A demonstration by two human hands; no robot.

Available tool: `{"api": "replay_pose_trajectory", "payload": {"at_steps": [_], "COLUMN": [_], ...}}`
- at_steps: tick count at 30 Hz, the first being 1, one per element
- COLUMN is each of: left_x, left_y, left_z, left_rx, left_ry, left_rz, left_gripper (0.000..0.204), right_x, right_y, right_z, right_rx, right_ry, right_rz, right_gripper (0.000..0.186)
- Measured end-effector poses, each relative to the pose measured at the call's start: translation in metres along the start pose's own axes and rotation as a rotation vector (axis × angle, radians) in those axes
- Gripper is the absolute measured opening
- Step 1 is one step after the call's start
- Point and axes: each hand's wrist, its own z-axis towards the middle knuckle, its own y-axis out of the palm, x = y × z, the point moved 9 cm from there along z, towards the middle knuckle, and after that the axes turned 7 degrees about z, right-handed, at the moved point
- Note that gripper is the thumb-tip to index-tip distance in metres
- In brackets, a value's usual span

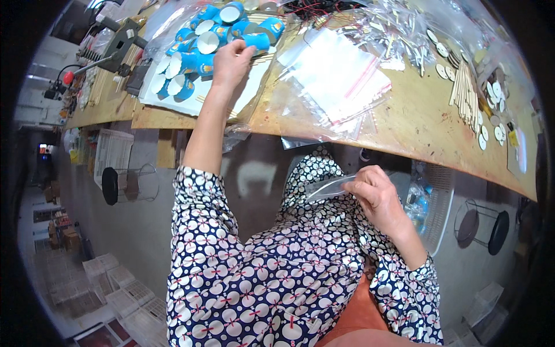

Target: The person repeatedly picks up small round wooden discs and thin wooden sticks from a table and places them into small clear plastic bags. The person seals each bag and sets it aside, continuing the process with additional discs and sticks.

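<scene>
Currently on the tabletop: one shallow white tray, carrying a heap of tipped-over blue paper cups with white interiors and several thin pale wooden sticks beneath and beside them.

Left hand: over the tray, thumb and fingertips drawn together against one blue printed paper cup at the heap's right side; whether the cup is firmly pinched cannot be told.

Right hand: below and to the right of the tray, in front of the table edge, pinching one clear, flat plastic bag between thumb and fingers.

Right of the tray, nearest: one loose stack of clear plastic bags with reddish stripes. Farther right: one jumble of slim white strips, one fanned bundle of pale wooden sticks, assorted round white discs. All rest on one yellowish-brown worktable.

Left of the tray: one dark metal fixture and one red knob. Below and left of the tray, on the floor: one round black-seated stool.
</scene>
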Motion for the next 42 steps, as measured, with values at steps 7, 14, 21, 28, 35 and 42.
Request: {"api": "replay_pose_trajectory", "payload": {"at_steps": [7, 14, 21, 28, 35, 42], "left_x": [0.052, 0.043, 0.066, 0.034, 0.024, 0.032], "left_y": [-0.019, -0.045, -0.081, -0.081, -0.09, -0.115], "left_z": [-0.054, -0.064, -0.059, -0.055, -0.065, -0.062], "left_rx": [0.072, 0.106, 0.081, -0.047, 0.047, 0.143], "left_ry": [0.117, 0.085, 0.24, 0.062, 0.072, 0.116], "left_rz": [0.08, 0.204, 0.505, 0.264, -0.019, -0.036], "left_gripper": [0.017, 0.015, 0.014, 0.012, 0.009, 0.009], "right_x": [0.001, -0.007, 0.0, 0.004, 0.003, 0.002], "right_y": [-0.014, -0.017, -0.012, -0.015, -0.013, -0.01], "right_z": [0.009, 0.026, 0.018, 0.018, 0.023, 0.021], "right_rx": [0.072, 0.086, 0.074, 0.094, 0.073, 0.068], "right_ry": [-0.006, -0.07, -0.068, -0.065, -0.105, -0.12], "right_rz": [-0.11, -0.107, -0.115, -0.087, -0.077, -0.042], "right_gripper": [0.013, 0.013, 0.011, 0.01, 0.016, 0.01]}}
